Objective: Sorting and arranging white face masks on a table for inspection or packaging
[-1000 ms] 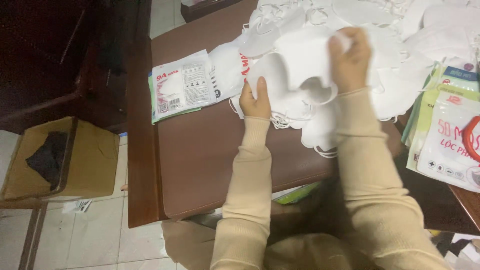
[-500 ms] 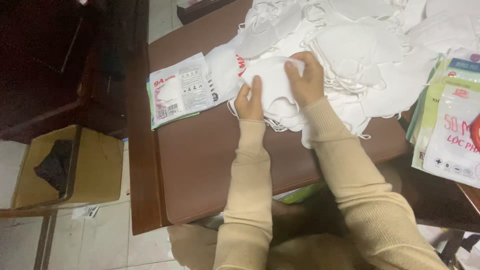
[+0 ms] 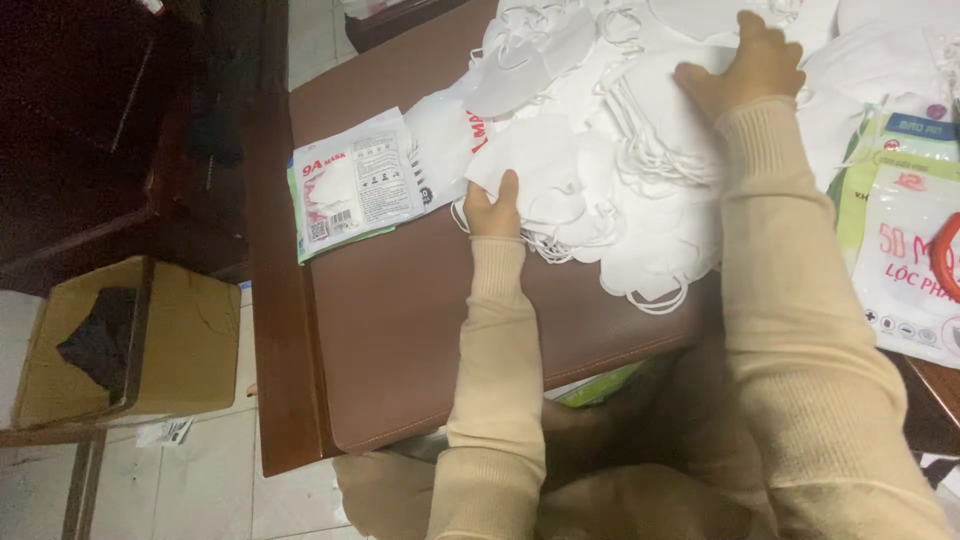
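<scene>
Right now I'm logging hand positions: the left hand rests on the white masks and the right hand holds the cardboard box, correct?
Not quite. The head view shows the right hand on the pile of white masks, not the cardboard box, which sits untouched beside the table. The left hand does rest on the masks.

Left hand [image 3: 495,208] rests fingers down; right hand [image 3: 742,62] reaches forward, fingers spread.
</scene>
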